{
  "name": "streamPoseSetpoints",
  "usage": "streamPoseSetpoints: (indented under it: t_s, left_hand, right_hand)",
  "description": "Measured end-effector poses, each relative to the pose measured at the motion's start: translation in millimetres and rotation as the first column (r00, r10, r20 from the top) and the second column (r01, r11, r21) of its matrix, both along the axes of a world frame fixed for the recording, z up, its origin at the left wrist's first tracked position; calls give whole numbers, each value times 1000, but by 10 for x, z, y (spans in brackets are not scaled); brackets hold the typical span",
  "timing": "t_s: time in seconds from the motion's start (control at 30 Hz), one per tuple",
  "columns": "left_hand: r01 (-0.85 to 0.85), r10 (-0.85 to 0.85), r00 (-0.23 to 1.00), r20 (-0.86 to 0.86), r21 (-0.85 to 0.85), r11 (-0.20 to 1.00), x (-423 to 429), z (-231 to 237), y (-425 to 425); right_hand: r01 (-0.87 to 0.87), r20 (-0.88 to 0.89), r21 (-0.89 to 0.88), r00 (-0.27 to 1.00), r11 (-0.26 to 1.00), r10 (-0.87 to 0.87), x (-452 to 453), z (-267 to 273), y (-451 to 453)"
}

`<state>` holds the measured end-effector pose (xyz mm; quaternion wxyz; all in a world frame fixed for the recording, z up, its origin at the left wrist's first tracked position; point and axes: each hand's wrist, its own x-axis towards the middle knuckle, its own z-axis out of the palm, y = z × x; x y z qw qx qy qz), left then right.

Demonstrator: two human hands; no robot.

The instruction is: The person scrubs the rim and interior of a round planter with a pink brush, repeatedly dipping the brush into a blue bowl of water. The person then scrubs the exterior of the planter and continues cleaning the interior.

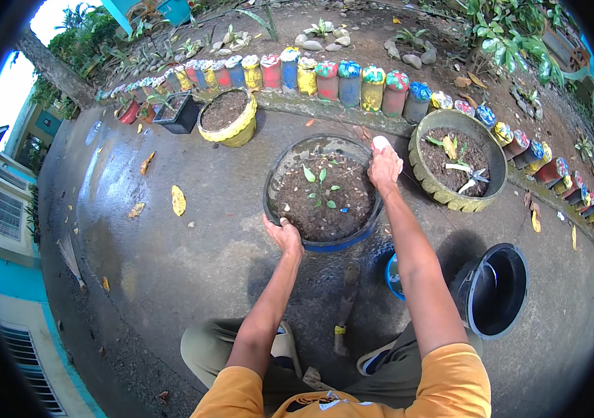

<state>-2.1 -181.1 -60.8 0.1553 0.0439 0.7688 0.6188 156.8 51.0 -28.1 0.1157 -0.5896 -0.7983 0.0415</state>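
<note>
A wide round planter of soil, dark with a blue lower side, stands on the concrete before me. A small green seedling grows near its middle. My left hand grips the planter's near left rim, thumb up and fingers at the outer side. At the far right rim is my right hand, closed around a whitish object whose kind I cannot tell; the hand is next to the rim, and whether it touches is unclear. Pruning shears with pale handles lie on soil in a tire planter at the right.
A black tub lies tipped at the right, near a blue-rimmed container partly behind my right arm. A hand tool rests between my feet. Yellow and black pots stand by the painted bottle border. A stick broom lies left.
</note>
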Motion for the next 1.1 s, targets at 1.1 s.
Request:
streamPoseSetpoints:
  t_s: [1.1]
  left_hand:
    - [672,-802,167,-574,-529,518,-492,604,222]
  right_hand:
    - [572,-458,-388,561,723,-690,1612,-942,-2187]
